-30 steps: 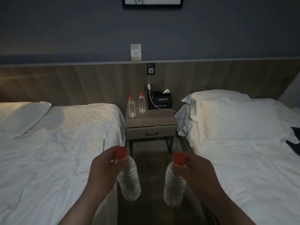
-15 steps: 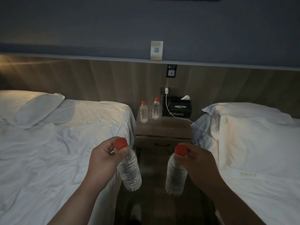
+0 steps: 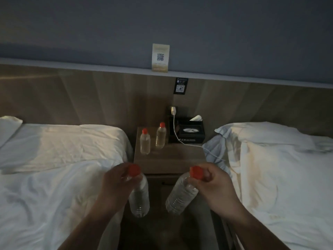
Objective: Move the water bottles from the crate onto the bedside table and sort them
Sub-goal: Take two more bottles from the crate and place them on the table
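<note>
Closest to me, my left hand (image 3: pixel 115 184) pinches the left-hand bottle (image 3: pixel 139 197) at the neck, just under its red cap. My right hand (image 3: pixel 216 186) does the same with the right-hand bottle (image 3: pixel 180 197), so the fingers (image 3: pixel 207 175) on both sides are curled tight on a load. Both bottles hang in the air below the fingers, over the dark gap between the two beds, and neither touches anything else.

The left-hand bottle has its long axis close to vertical, cap up and base down. The right-hand bottle is clearly tilted: its cap points up towards my right hand, and its base swings down and inward towards the other bottle. The two are near each other but apart.

Just beyond the fingers is the table (image 3: pixel 171 157), whose front half looks free for these two. Farther back on its left side, the front standing bottle (image 3: pixel 145 141) and the rear standing bottle (image 3: pixel 160 136) are upright with caps up, side by side and slightly staggered. A black tissue box (image 3: pixel 189 132) and a white cable (image 3: pixel 175 129) take up the far right.

As I judge it, two bottles are delivered and two are in transit. Setting these down and lining them up remains. The crate is out of view, so I can't tell how many more are waiting.
</note>
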`<action>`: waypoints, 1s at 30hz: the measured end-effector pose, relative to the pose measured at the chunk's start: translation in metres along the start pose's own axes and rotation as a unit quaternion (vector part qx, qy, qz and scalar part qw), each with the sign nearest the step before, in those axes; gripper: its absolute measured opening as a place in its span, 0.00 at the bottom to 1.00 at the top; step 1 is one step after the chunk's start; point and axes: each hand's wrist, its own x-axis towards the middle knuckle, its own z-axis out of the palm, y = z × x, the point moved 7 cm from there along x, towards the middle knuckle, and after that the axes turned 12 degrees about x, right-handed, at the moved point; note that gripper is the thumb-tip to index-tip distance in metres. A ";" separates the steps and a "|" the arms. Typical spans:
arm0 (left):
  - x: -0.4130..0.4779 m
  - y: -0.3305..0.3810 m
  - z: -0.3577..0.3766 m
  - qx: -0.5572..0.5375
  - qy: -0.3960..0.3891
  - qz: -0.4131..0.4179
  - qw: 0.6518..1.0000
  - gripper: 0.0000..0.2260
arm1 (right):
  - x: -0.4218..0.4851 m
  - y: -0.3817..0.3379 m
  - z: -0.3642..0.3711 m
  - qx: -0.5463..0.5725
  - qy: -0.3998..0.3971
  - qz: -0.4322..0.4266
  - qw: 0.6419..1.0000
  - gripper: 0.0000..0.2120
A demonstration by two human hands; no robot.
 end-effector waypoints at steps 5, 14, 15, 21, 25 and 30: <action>0.063 -0.009 0.043 -0.002 -0.039 0.004 0.999 0.06 | 0.047 0.021 -0.010 -0.033 0.011 0.052 0.998 0.10; 0.143 -0.033 0.128 0.012 -0.046 -0.065 0.997 0.08 | 0.168 0.088 -0.033 -0.128 -0.040 0.064 0.989 0.16; 0.151 -0.036 0.136 0.035 -0.040 -0.069 0.996 0.08 | 0.182 0.097 -0.033 -0.138 -0.055 0.064 0.987 0.15; 0.192 -0.046 0.177 0.089 -0.007 -0.111 0.990 0.13 | 0.255 0.132 -0.020 -0.202 -0.114 0.038 0.972 0.16; 0.216 -0.064 0.204 0.094 -0.003 -0.152 0.984 0.10 | 0.305 0.156 -0.004 -0.211 -0.149 0.055 0.964 0.14; 0.240 -0.079 0.230 0.111 -0.016 -0.185 0.976 0.12 | 0.348 0.185 0.028 -0.221 -0.198 0.087 0.951 0.10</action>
